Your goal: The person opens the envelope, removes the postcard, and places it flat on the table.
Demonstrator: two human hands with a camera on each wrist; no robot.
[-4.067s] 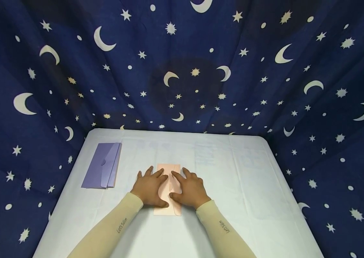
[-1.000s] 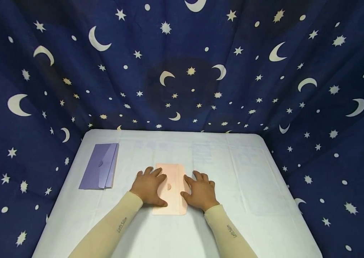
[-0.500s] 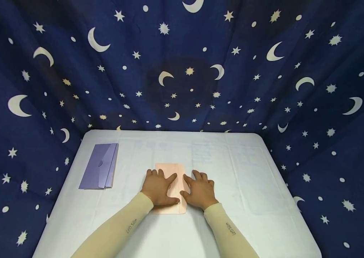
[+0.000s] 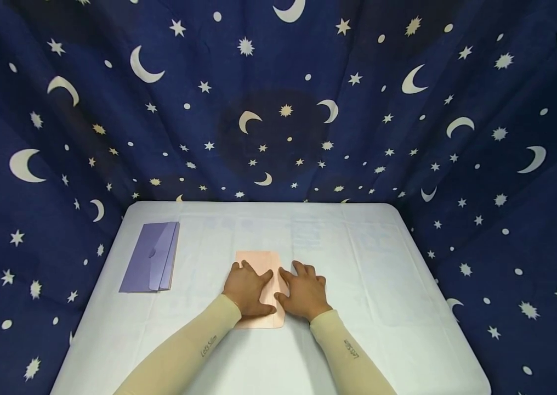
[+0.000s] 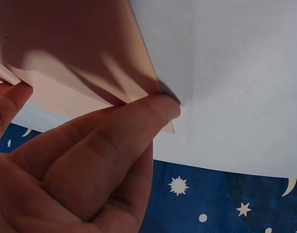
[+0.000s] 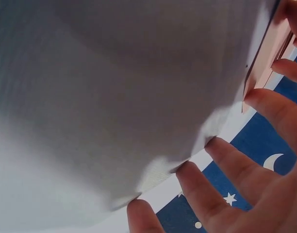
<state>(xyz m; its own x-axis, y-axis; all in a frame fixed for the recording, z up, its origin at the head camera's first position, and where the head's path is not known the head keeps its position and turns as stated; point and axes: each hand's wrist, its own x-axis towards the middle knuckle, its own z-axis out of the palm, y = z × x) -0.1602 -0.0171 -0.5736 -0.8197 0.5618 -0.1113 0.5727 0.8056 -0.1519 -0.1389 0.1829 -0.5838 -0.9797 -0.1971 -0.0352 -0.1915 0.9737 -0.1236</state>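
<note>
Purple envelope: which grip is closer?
Left. The left grip is on the peach envelope, right of the purple envelope; the right grip is farther right, by the peach one's right edge.

A screened-off tabletop space here, white-covered table (image 4: 382, 285) under the right hand (image 4: 305, 291), starry dark-blue curtain (image 4: 278, 71) hanging beyond it!

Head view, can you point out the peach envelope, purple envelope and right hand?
Peach envelope (image 4: 270, 288), head view: bare paper near its middle.
Purple envelope (image 4: 145, 260), head view: its upper face.
Right hand (image 4: 305, 292), head view: back of the hand.
</note>
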